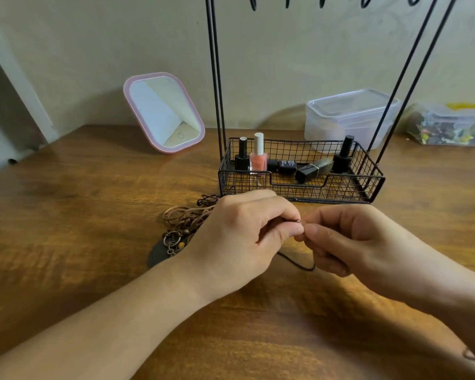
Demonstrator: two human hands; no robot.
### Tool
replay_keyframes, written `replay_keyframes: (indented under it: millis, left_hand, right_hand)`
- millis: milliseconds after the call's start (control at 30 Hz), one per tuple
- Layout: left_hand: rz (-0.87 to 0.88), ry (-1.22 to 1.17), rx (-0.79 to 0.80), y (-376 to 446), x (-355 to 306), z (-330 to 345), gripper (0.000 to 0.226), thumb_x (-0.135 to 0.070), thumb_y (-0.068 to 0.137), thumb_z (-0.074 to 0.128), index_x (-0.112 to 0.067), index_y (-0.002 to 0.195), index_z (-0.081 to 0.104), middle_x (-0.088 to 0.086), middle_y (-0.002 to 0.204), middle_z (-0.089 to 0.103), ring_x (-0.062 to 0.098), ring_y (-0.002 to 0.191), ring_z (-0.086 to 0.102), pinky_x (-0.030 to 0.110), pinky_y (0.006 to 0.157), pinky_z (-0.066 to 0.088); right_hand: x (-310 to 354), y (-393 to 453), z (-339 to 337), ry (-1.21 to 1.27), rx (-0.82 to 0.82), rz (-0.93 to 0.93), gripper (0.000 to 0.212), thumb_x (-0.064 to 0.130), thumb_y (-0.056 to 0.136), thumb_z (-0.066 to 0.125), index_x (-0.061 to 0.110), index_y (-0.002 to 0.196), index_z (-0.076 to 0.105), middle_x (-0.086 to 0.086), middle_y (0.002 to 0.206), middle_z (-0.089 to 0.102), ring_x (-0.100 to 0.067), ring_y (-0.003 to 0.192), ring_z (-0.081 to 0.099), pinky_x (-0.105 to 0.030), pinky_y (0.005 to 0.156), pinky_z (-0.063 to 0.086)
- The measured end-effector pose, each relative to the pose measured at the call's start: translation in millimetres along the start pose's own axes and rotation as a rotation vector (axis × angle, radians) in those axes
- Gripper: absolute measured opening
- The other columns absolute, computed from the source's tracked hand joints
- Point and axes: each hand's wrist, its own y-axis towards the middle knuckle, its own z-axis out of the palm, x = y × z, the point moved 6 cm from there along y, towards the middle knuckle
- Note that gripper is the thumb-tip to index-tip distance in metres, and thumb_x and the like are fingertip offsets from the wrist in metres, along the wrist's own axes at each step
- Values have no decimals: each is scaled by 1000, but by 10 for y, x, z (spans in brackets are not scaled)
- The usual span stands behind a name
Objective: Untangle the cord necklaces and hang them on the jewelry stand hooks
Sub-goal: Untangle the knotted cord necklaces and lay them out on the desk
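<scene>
Both hands met just in front of the jewelry stand [299, 171], above the wooden counter [80, 215]. The left hand [242, 242] had its fingers curled, and its grip pinched the end of a thin black cord necklace [296, 263] between thumb and forefinger; a small dark ring [298, 221] at that end stuck out just past the fingertips. The right hand [348, 242] faced it, its fingertips touching those of the left, its grip pinched on the same cord close to the ring. From the two hands the black cord dropped in a short loop that showed below and between them, near the counter.

Left of the left hand, and partly hidden behind it, a tangle of brown cord necklaces [185, 218] lay on the counter, with small metal rings and beads and a dark flat pendant [155, 256] at its near end. The heap was just beside the stand's front left corner.

The stand's wire basket base held three black bottles [242, 156], two upright and one lying down, a pink nail polish bottle [258, 157] and a dark tube lying on its side [313, 170]. Its thin black uprights rose out of view, and the tips of several hooks [287, 2] showed at the top edge, with nothing hanging on them.

Further back stood a pink-framed mirror [163, 112] leaning against the wall, a clear lidded plastic box [351, 116], and a clear bag with mixed coloured contents [450, 127] at the right.
</scene>
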Motion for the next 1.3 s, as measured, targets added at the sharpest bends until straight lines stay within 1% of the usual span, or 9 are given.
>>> replay_keyframes:
  millis: [100, 233, 400, 500, 667, 833, 1000, 1133, 1300]
  left_hand:
    - [-78, -68, -27, 1, 32, -39, 12, -24, 89, 71, -14, 90, 78, -9, 81, 72, 4, 77, 66, 21, 65, 53]
    - [-201, -153, 27, -26, 70, 2, 11, -26, 87, 74, -17, 90, 80, -10, 73, 72, 10, 68, 68, 28, 56, 54]
    - [-287, -204, 84, -33, 87, 27, 11, -27, 85, 75, -18, 89, 81, -12, 67, 71, 5, 62, 67, 18, 52, 52]
    - [-302, -198, 95, -35, 90, 25, 11, -27, 84, 76, -18, 88, 81, -11, 67, 71, 8, 64, 68, 25, 57, 57]
    - [-296, -161, 112, -33, 68, 21, 10, -26, 84, 77, -19, 89, 81, -12, 67, 71, 7, 64, 68, 24, 57, 56]
    - [-221, -65, 151, -34, 31, 27, 9, -24, 86, 76, -19, 92, 81, -11, 71, 72, 6, 65, 66, 18, 56, 52]
    - [-125, 49, 202, -37, -11, 59, 7, -21, 88, 74, -17, 88, 80, -8, 72, 71, 5, 65, 61, 16, 59, 47]
    - [-120, 16, 190, -26, -19, 64, 6, -20, 87, 75, -17, 88, 80, -9, 73, 72, 4, 67, 63, 14, 60, 48]
    - [-194, -24, 171, -26, 27, 51, 9, -24, 86, 76, -17, 88, 81, -9, 71, 72, 4, 71, 64, 9, 58, 46]
  right_hand:
    - [51, -18, -65, -105, -86, -76, 22, 22, 97, 52, 26, 86, 69, 4, 55, 56, -6, 49, 47, -18, 51, 42]
    - [168, -66, -95, -376, -227, -231, 19, 33, 94, 49, 32, 92, 68, 22, 68, 61, -6, 62, 58, -10, 52, 42]
    - [216, -72, -48, -616, -265, -388, 20, 25, 96, 51, 21, 98, 70, 23, 76, 59, 4, 74, 58, -7, 63, 43]
    - [229, -82, -25, -678, -234, -431, 27, 30, 97, 45, 18, 101, 69, 13, 84, 63, -3, 74, 59, -16, 64, 48]
    - [245, -112, 9, -766, -221, -462, 32, 28, 98, 41, 15, 106, 69, 3, 86, 62, -15, 67, 62, -35, 54, 55]
    - [228, -119, 75, -893, -162, -453, 20, 4, 91, 64, 13, 108, 70, -2, 87, 64, -22, 65, 64, -36, 48, 57]
    - [184, -109, 122, -1003, -126, -441, 35, -4, 73, 81, 11, 103, 71, -1, 79, 61, -21, 53, 58, -24, 42, 48]
    - [176, -107, 58, -1015, -152, -439, 33, -6, 72, 81, 10, 98, 70, -2, 78, 61, -23, 52, 59, -31, 39, 51]
    - [214, -106, -63, -898, -211, -472, 11, 1, 91, 65, 8, 96, 71, -1, 79, 63, -17, 57, 60, -32, 44, 54]
